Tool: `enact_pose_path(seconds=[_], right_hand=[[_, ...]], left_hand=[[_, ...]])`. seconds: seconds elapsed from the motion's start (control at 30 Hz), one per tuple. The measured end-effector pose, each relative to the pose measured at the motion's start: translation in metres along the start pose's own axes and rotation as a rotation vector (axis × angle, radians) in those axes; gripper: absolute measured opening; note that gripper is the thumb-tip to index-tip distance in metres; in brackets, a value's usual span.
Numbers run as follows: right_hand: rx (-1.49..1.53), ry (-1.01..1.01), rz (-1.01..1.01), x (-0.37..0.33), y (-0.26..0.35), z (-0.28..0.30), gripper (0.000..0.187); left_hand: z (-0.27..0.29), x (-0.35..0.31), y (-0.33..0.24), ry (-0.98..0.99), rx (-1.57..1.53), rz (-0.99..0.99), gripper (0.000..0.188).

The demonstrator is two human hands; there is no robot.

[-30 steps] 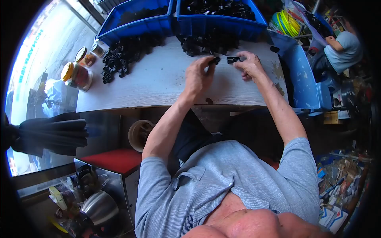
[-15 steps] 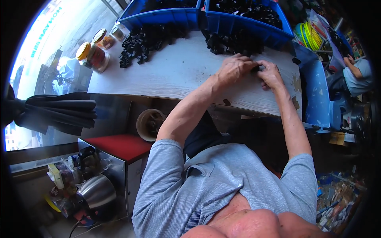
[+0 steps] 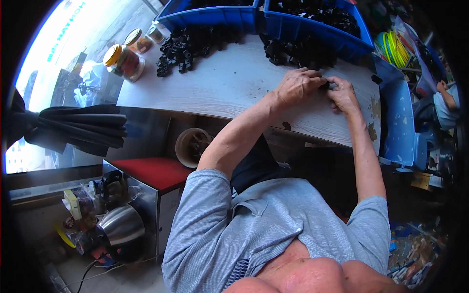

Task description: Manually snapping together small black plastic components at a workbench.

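Observation:
Over the right part of the white table [image 3: 210, 90], my left hand [image 3: 298, 85] and my right hand [image 3: 344, 95] meet with closed fingers around a small black plastic piece [image 3: 324, 85]. Most of that piece is hidden by the fingers, so its exact shape does not show. Just beyond my hands lies a heap of similar black plastic parts [image 3: 293, 51]. A second heap of black parts [image 3: 188, 48] spreads farther left on the tabletop. One single black part [image 3: 376, 78] rests by the right edge.
Two blue bins [image 3: 210, 20] [image 3: 320, 40] holding black parts line the far edge. Lidded jars [image 3: 128, 66] stand at the left. A light blue bin [image 3: 398, 122] is right of the table. Below left are a red-topped cabinet [image 3: 151, 173], a bucket [image 3: 184, 149] and a kettle [image 3: 122, 225].
The whole view has shifted slightly, with the table and bins now farther right in the picture. Both hands stay together at the black piece, with only slight finger movement.

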State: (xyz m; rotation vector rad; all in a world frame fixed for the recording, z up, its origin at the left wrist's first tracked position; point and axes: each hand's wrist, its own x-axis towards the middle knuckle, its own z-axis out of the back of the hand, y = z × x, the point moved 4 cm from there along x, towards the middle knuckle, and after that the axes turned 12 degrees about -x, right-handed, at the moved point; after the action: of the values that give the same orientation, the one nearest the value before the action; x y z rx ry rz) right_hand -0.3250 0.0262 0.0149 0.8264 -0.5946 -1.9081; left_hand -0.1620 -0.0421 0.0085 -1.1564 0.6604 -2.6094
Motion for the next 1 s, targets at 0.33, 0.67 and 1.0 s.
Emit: enact_pose_path(seconds=[0.33,0.67,1.0], right_hand=[[0.017,0.009,0.022,0.0,-0.001,-0.002,0.035],[-0.036,0.024,0.029,-0.011,0.001,-0.004,0.034],[0.342,-0.175,-0.216,-0.032,-0.06,0.044,0.04]], left_hand=[[-0.003,-0.008,-0.012,0.157,0.112,0.038,0.046],[0.007,-0.019,-0.032,0.156,0.117,0.108,0.046],[0.025,-0.057,-0.024,-0.148,-0.063,0.292,0.035]])
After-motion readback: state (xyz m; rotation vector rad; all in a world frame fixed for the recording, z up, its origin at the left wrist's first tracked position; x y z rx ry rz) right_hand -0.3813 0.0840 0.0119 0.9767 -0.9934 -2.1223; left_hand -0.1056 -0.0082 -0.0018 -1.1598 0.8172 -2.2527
